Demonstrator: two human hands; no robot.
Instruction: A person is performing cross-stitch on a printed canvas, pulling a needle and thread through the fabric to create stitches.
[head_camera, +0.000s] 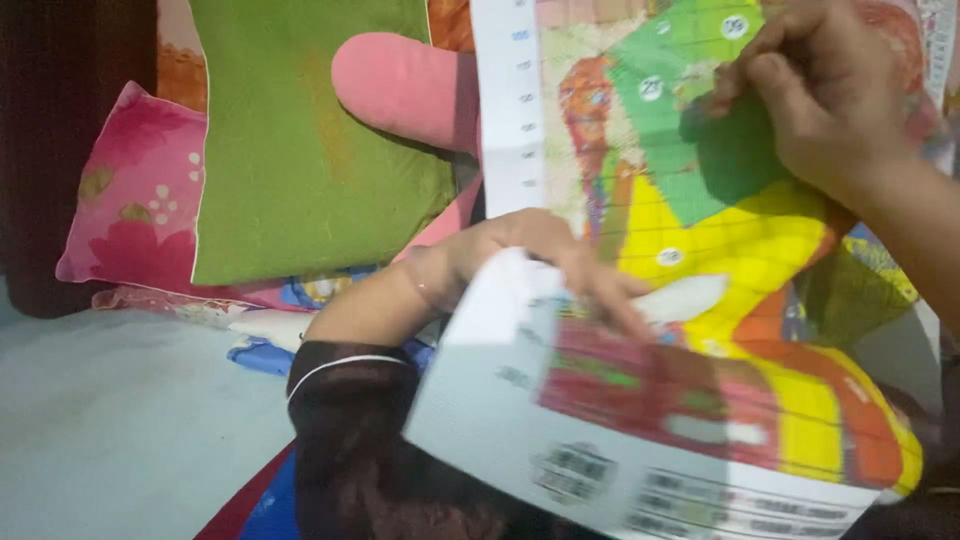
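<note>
Lower sheet edge: the large printed sheet (700, 400), a chart of coloured patches with a white margin, curls toward the camera at its bottom, so the margin with its small printed blocks faces up; it looks bent this way because it is only held higher up.
Left hand: the left hand (530, 255), in a dark sleeve (350, 420) with a thin bangle at the wrist, lies across the sheet's left side, fingers closed over the paper, pinning the fold so the curl stays put.
Sheet middle: yellow, orange and green patches with small round white labels; it stands nearly upright in front of the person, held in the air between both hands.
Right hand: the right hand (800, 90) pinches the sheet near its top, thumb and fingertips shut on the green patch, keeping the upper part stretched.
Behind: a green cushion (290, 140), a pink flowered pillow (140, 195) and a pink bolster (405, 85) lean at the head of a pale blue bed (110, 430).
</note>
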